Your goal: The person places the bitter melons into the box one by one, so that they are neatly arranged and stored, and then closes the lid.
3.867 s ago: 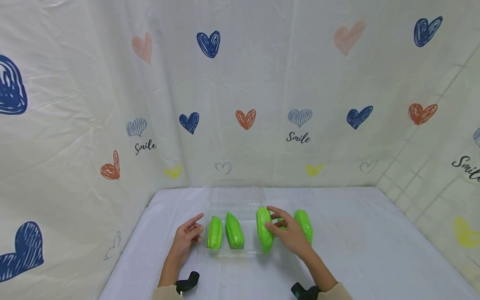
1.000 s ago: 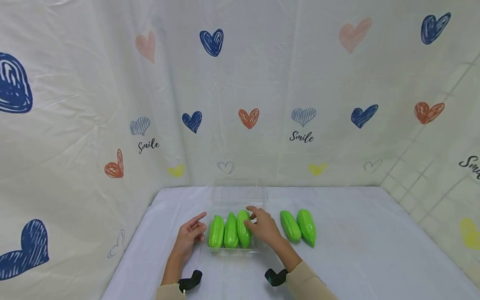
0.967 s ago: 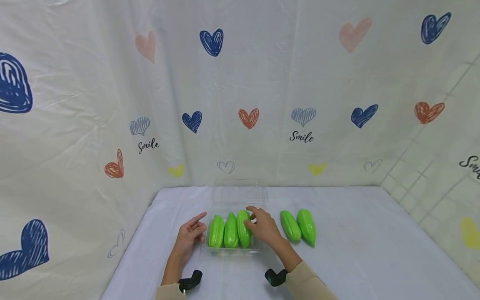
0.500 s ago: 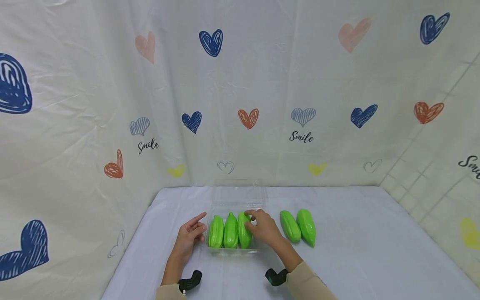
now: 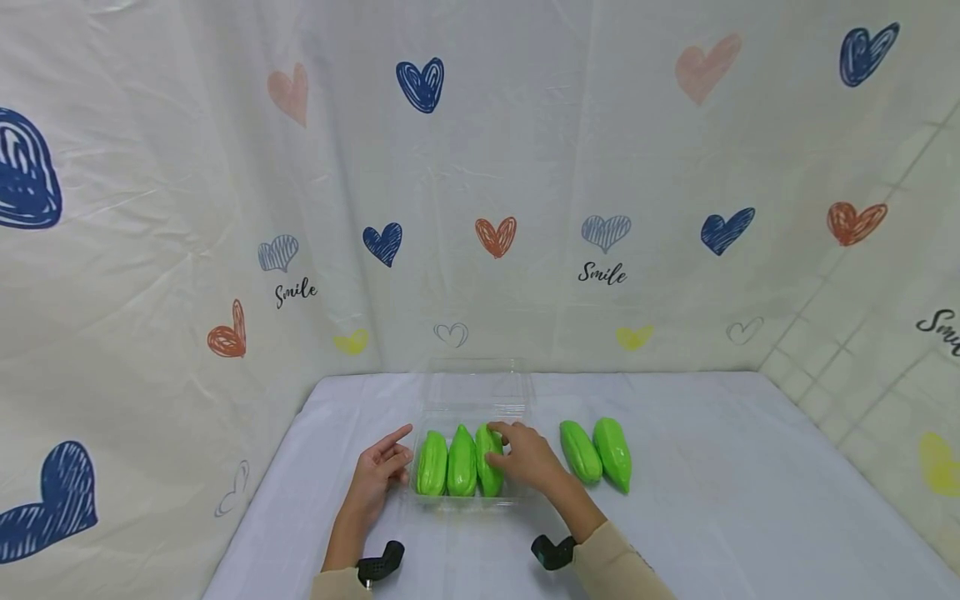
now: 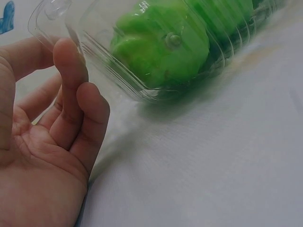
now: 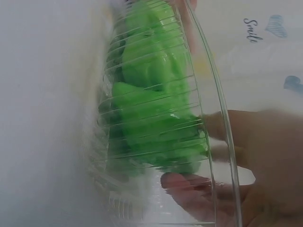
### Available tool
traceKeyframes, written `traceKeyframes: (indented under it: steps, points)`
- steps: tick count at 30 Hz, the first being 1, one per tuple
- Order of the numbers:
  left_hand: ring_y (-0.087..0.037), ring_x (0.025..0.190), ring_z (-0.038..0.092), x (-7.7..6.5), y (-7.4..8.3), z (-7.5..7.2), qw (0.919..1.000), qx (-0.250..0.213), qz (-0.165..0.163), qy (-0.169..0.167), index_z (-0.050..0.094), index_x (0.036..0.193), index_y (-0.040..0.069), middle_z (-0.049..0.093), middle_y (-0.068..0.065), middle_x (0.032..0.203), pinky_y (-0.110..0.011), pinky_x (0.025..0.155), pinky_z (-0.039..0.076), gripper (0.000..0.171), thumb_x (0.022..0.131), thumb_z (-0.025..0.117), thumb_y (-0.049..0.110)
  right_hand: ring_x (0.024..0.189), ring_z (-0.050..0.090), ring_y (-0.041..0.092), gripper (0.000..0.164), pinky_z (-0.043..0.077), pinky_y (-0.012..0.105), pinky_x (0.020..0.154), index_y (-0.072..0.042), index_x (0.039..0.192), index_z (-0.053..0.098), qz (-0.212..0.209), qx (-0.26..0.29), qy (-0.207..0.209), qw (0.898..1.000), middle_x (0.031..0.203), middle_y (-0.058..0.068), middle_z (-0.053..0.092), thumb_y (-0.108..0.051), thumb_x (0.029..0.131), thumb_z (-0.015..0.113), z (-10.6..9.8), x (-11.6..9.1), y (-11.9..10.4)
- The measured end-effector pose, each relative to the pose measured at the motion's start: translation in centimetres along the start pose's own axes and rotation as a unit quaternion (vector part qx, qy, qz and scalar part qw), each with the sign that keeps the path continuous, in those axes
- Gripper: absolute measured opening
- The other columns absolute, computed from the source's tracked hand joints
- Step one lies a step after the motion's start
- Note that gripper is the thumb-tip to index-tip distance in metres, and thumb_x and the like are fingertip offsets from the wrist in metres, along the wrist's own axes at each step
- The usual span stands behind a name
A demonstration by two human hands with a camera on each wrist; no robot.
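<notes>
Three glossy green ribbed gourds lie side by side in a clear plastic box (image 5: 517, 498): a left one (image 5: 432, 465), a middle one (image 5: 462, 462) and a right one (image 5: 487, 483). My right hand (image 5: 529, 458) reaches in from the right, thumb and forefinger bent around the right gourd. In the right wrist view that gourd (image 7: 156, 125) shows through the ribbed wall, with fingertips at its end. My left hand (image 5: 372, 475) stays at the box's left end, fingers loosely bent. Its fingertips are right at the rim in the left wrist view, close to a gourd's lobed end (image 6: 161, 52).
Behind the box its transparent lid (image 5: 477, 390) stands folded back. Two more green gourds, one (image 5: 581, 452) and another (image 5: 613, 455), lie on the white tablecloth (image 5: 697, 500) to the right. A white curtain (image 5: 540, 167) printed with hearts hangs behind the table.
Since the oldest frame, my right hand has brought the third gourd left into the box beside the other two. Over the last second its fingers have shifted slightly nearer along it.
</notes>
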State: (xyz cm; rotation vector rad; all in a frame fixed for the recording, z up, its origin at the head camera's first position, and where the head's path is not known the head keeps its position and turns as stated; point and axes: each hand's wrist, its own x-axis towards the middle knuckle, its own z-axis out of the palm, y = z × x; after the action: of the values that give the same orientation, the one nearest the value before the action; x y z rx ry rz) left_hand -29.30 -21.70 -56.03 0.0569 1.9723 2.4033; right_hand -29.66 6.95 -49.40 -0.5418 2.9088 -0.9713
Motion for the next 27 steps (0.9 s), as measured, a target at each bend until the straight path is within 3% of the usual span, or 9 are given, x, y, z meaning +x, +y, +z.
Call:
traceKeyframes:
  steps: [16, 27]
  points:
    - [-0.009, 0.055, 0.056, 0.12, -0.19, -0.05, 1.0000, -0.003, -0.004, 0.000, 0.055, 0.146, 0.006, 0.065, 0.003, 0.084, -0.023, 0.055, 0.048, 0.052, 0.096, 0.066, 0.001, 0.101, 0.068, 0.035, 0.051, 0.056, 0.050, 0.080, -0.008, 0.137, 0.063, -0.002, -0.006, 0.001, 1.000, 0.116, 0.020, 0.065, -0.024, 0.091, 0.077, -0.14, -0.16, -0.18]
    - [-0.011, 0.055, 0.055, 0.24, -0.28, -0.16, 1.0000, 0.008, -0.004, 0.000, 0.054, 0.147, 0.005, 0.064, 0.003, 0.084, -0.024, 0.056, 0.049, 0.053, 0.095, 0.068, 0.004, 0.101, 0.067, 0.033, 0.048, 0.056, 0.045, 0.076, -0.008, 0.135, 0.064, 0.000, -0.002, 0.016, 1.000, 0.119, 0.020, 0.063, -0.023, 0.091, 0.076, -0.44, -0.34, -0.19]
